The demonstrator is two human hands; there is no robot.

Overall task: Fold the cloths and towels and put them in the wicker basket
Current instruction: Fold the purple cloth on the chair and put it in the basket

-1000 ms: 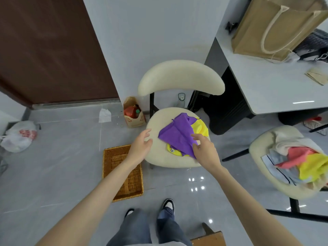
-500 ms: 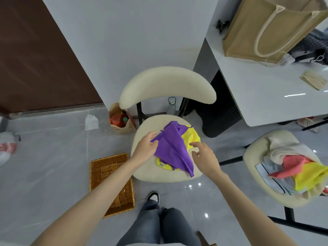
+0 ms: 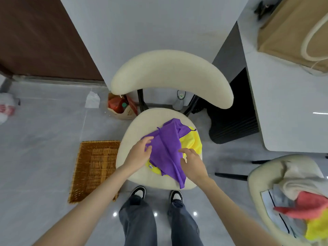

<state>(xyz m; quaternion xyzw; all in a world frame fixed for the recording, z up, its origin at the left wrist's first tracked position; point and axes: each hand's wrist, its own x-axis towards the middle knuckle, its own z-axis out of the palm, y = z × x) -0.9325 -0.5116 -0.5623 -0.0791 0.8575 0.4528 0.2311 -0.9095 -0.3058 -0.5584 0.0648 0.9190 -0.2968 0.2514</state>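
Grey tiles (image 3: 44, 157) cover the floor of this room, and nearest to us stand two dark shoes (image 3: 138, 192) under grey trousers (image 3: 138, 221). Just beyond them we see both bare forearms reaching onto a cream chair seat (image 3: 134, 126). The left hand (image 3: 139, 154) pinches the left edge of a purple cloth (image 3: 165, 150) between thumb and fingers. The right hand (image 3: 193, 165) lies against the cloth's right edge with its fingers bent. We cannot tell whether it grips the cloth or only touches it. Between the hands the purple cloth lies rumpled and partly doubled over, and one corner hangs off the near edge of the seat. Under it lies a yellow cloth (image 3: 192, 141), which shows beyond the right hand and below the left. Left of the left hand, on the floor just beside the seat, sits the wicker basket (image 3: 95, 167). Well to the right of the right hand, a second cream chair (image 3: 257, 176) holds a heap of cloths (image 3: 301, 206), among them red and yellow. Beyond the hands curves the chair back (image 3: 170, 73), with a paper bag (image 3: 122, 108) on the floor behind it. Farther off are a grey wall (image 3: 150, 23), a brown door (image 3: 35, 41) to the left, and a white table (image 3: 284, 112) to the right carrying a tan tote bag (image 3: 287, 32).
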